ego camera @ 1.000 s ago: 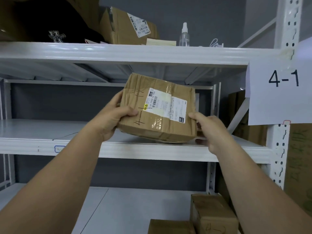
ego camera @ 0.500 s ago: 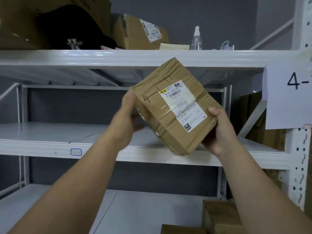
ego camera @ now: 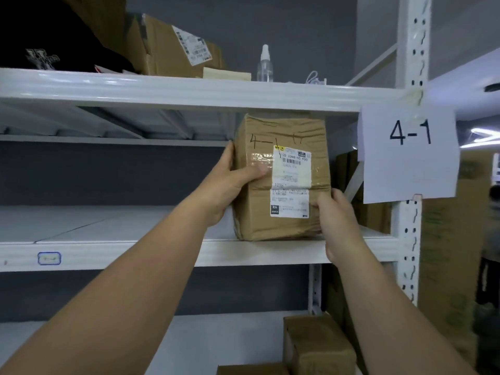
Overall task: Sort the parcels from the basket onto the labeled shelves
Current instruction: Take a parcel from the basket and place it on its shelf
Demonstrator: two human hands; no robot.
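Upper shelf (ego camera: 189,90), far left: a black garment (ego camera: 46,47), then a taped carton (ego camera: 176,50), then a clear spray bottle (ego camera: 264,64). Middle shelf (ego camera: 108,253): a small blue-outlined tag (ego camera: 49,258) on its front edge, well left of the fingers. The left hand (ego camera: 230,182) grips the parcel (ego camera: 281,177) on its left side, thumb across the front face, fingers wrapped behind the edge. The parcel stands upright, its base on the middle shelf, handwritten "4-1" above the shipping label (ego camera: 290,180). The right hand (ego camera: 335,215) clamps the lower right corner, thumb on the front. Right of those fingers, a paper sign (ego camera: 408,150) reading "4-1" hangs on the white upright (ego camera: 411,36). Below the fingers, two more cartons (ego camera: 316,345) sit on the lower shelf.
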